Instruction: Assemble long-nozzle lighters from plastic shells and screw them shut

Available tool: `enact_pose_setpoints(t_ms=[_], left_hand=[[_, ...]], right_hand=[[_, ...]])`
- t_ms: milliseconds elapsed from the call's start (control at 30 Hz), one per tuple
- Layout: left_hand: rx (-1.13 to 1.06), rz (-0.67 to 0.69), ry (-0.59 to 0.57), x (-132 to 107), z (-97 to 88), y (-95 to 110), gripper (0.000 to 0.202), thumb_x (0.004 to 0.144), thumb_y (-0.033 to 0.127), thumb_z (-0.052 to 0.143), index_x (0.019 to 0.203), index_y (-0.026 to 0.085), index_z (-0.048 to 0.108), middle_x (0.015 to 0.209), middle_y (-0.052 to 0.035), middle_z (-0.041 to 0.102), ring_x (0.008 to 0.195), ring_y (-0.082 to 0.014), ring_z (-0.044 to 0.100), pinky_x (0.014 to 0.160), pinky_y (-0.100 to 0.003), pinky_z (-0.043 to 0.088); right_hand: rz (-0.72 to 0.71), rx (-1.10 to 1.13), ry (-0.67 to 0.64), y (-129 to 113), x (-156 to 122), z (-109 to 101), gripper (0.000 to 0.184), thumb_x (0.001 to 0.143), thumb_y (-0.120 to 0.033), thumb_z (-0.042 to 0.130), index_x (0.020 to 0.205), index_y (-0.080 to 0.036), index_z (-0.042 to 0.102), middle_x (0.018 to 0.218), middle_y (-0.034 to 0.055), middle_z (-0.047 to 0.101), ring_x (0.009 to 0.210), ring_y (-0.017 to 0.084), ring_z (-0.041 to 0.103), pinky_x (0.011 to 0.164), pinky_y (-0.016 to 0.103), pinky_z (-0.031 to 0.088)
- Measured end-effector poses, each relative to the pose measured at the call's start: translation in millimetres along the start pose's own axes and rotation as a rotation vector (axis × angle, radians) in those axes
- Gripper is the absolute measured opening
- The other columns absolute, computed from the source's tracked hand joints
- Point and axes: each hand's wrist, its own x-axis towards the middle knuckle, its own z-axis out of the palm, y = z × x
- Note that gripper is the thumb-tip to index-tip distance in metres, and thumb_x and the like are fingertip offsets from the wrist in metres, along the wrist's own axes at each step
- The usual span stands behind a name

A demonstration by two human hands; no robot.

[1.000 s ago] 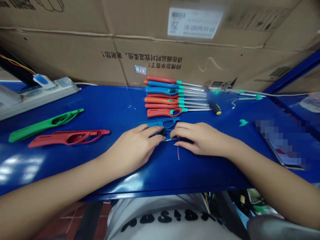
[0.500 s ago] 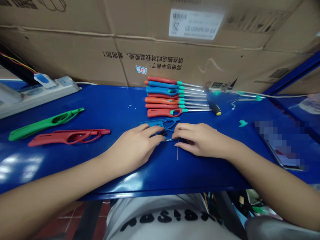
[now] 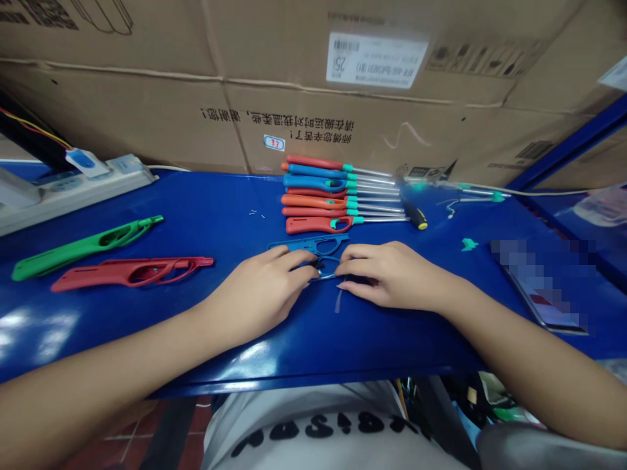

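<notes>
My left hand (image 3: 267, 284) and my right hand (image 3: 386, 274) face each other low over the table. Between them sits a blue lighter handle shell (image 3: 327, 265), mostly covered by the fingers; its trigger loop shows. My left fingers are closed on its left part, my right fingers pinch its right end. From under my right fingertips a thin, blurred wire or strip (image 3: 338, 300) sticks out toward me. Just behind the hands lies another blue shell half (image 3: 308, 244). Farther back, several long-necked lighters (image 3: 318, 225) with red, orange and blue handles lie stacked side by side.
On the left lie a green lighter shell (image 3: 88, 248) and a red one (image 3: 132, 272), near a power strip (image 3: 73, 189). A screwdriver (image 3: 416, 215), a small teal part (image 3: 469, 244) and a phone (image 3: 543, 294) are to the right. Cardboard boxes (image 3: 289, 91) wall the back.
The camera view has shifted slightly. Both hands stay at the blue shell with small finger movements, and the thin strip at my right fingertips has swung a little to the left.
</notes>
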Motion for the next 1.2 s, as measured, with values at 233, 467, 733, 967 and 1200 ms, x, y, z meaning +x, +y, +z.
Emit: enact_pose_setpoints(t_ms=[233,467,733,967,1200], left_hand=[[0.013,0.026,0.046,-1,1.0,-2,0.027,0.1,0.016,0.049,0.115,0.019,0.072,0.126,-0.0074,0.072,0.107,-0.0264,0.066,0.091,-0.041,0.058],[-0.007,0.042,0.057,-1,4.8,-5,0.026,0.099,0.016,0.05,0.114,0.018,0.072,0.124,-0.007,0.073,0.102,-0.0273,0.068,0.083,-0.041,0.061],[-0.029,0.046,0.066,0,5.3,-5,0.028,0.1,0.017,0.048,0.114,0.019,0.072,0.124,-0.0074,0.073,0.102,-0.0258,0.067,0.083,-0.04,0.06],[-0.014,0.052,0.066,0,4.4,-5,0.027,0.1,0.018,0.049,0.113,0.018,0.072,0.123,-0.0062,0.074,0.099,-0.0266,0.067,0.081,-0.04,0.061],[-0.037,0.047,0.053,-1,4.0,-6,0.028,0.1,0.018,0.048,0.113,0.018,0.072,0.125,-0.007,0.073,0.101,-0.0282,0.067,0.082,-0.044,0.062]], right_hand=[[0.226,-0.045,0.307,15,1,-20,0.024,0.099,-0.03,0.052,0.114,-0.022,0.07,0.116,0.0094,0.072,0.101,0.023,0.068,0.079,0.033,0.051],[1.151,-0.35,-0.083,79,-42,-76,0.032,0.091,-0.027,0.057,0.119,-0.014,0.064,0.127,0.0227,0.062,0.112,0.035,0.062,0.084,0.042,0.049],[1.313,-0.066,-0.274,95,-68,-80,0.02,0.085,-0.017,0.062,0.104,-0.012,0.061,0.08,0.0124,0.069,0.061,0.017,0.063,0.055,0.029,0.047],[1.335,0.043,-0.267,94,-70,-79,0.016,0.087,-0.022,0.062,0.101,-0.014,0.06,0.076,0.0113,0.068,0.06,0.017,0.064,0.054,0.028,0.049],[1.236,0.033,-0.29,92,-64,-75,0.027,0.073,-0.006,0.063,0.098,-0.015,0.062,0.088,0.0102,0.069,0.058,0.016,0.063,0.054,0.028,0.047]])
